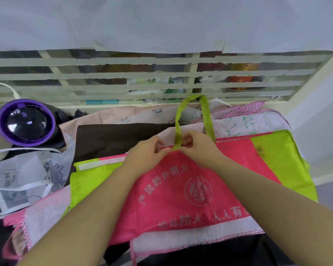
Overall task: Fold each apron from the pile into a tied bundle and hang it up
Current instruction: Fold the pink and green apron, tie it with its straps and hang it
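Note:
A pink apron [183, 189] with pale printed characters and lime green side panels lies spread on top of the pile. Its lime green neck loop [207, 116] stands up toward the window grille. My left hand [148, 152] pinches the apron's top edge just left of the loop's base. My right hand [198, 144] grips the top edge at the loop's left strap, fingers curled over it. Under it lie more aprons: a brown one [113, 139], a white and pink checked one [181, 240] and a pale green-printed one [248, 123].
A purple-rimmed round fan [26, 122] sits at the left. Grey-white printed cloth bags [25, 175] lie below it. A taped window grille [142, 77] runs across the back, with a white wall corner [315, 116] at the right.

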